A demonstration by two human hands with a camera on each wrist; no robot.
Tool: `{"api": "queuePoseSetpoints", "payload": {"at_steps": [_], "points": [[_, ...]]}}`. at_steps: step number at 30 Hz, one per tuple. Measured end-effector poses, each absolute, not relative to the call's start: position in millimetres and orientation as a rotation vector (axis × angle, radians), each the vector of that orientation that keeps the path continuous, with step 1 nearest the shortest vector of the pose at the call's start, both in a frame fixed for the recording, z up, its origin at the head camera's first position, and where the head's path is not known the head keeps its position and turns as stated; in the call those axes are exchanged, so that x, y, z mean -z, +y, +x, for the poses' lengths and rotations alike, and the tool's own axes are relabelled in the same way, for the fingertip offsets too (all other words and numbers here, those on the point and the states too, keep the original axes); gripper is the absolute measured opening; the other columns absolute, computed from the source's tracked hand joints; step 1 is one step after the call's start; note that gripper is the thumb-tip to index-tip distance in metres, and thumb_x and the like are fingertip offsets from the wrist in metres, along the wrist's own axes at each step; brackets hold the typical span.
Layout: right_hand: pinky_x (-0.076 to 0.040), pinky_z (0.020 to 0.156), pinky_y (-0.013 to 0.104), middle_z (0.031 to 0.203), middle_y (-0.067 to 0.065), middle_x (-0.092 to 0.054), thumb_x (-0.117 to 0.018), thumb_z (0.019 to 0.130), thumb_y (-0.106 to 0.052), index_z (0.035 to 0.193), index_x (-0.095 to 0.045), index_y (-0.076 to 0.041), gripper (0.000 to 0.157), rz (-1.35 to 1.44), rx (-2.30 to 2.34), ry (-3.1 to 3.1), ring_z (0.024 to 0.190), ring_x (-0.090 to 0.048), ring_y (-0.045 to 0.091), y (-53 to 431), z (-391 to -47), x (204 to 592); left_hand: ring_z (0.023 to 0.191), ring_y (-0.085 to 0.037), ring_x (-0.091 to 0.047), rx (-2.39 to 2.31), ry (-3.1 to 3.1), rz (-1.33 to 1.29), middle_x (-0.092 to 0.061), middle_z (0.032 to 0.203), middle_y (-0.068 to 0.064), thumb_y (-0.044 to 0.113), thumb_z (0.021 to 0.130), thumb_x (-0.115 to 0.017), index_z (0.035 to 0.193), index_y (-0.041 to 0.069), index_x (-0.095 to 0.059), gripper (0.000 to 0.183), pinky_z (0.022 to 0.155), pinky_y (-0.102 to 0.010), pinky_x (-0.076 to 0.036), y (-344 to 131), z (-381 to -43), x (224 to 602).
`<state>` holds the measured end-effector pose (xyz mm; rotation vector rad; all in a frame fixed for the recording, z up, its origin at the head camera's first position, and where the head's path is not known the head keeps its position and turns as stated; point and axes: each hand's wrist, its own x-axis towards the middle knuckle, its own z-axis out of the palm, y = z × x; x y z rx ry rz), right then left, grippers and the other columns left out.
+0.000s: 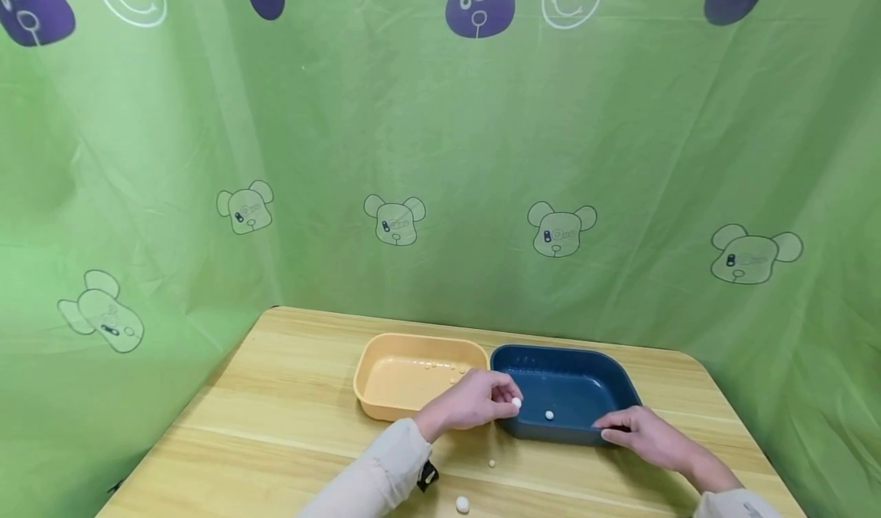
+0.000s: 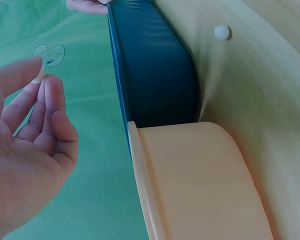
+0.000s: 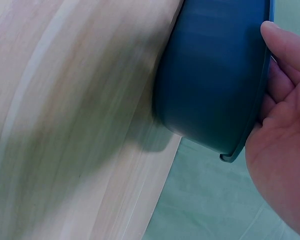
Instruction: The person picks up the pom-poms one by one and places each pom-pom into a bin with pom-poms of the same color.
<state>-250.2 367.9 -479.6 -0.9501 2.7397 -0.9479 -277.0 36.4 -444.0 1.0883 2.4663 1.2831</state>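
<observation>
Between thumb and forefinger my left hand pinches a small white ball, held above the left end of a dark blue tray. The left wrist view shows the same ball at the fingertips, with the other fingers loosely bent. My right hand grips the blue tray's near right rim, thumb outside and fingers over the inner side, as the right wrist view shows. Another white ball lies inside that tray, near its front wall.
Left of the blue tray stands a pale orange tray holding several tiny pale balls, partly hidden by my left hand. On the wooden table in front lie a tiny white ball and a larger one. Green printed curtain surrounds the table.
</observation>
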Motion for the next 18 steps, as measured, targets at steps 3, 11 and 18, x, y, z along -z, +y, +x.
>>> {"api": "queuePoseSetpoints", "payload": {"at_steps": [3,11,18], "points": [[-0.048,0.072,0.021,0.098,0.003,-0.069,-0.057,0.092,-0.003,0.101,-0.071,-0.007,0.017,-0.965,0.951,2.742,0.091,-0.058,0.001,367.6,-249.9,479.4,0.074,0.001,-0.054,-1.303,2.448,1.062,-0.059,0.079,0.012,0.011,0.085,-0.070,0.092,0.012,-0.067,0.008,0.070,-0.015,-0.046,40.1,-278.6,444.2],[-0.048,0.072,0.021,0.098,0.002,-0.069,-0.057,0.093,-0.004,0.101,-0.071,-0.008,0.016,-0.960,0.959,2.741,0.090,-0.057,0.000,367.2,-249.8,479.8,0.073,0.001,-0.054,-1.312,2.460,1.035,-0.058,0.077,0.012,0.010,0.085,-0.070,0.090,0.013,-0.067,0.007,0.070,-0.015,-0.046,53.3,-285.1,449.4],[-0.048,0.072,0.022,0.098,-0.002,-0.069,-0.058,0.093,-0.006,0.101,-0.071,-0.011,0.016,-0.974,0.951,2.761,0.091,-0.058,0.001,368.3,-249.5,480.8,0.072,0.001,-0.054,-1.310,2.489,0.979,-0.058,0.076,0.012,0.009,0.084,-0.070,0.089,0.012,-0.067,0.007,0.068,-0.014,-0.046,62.9,-288.5,455.0]]}}
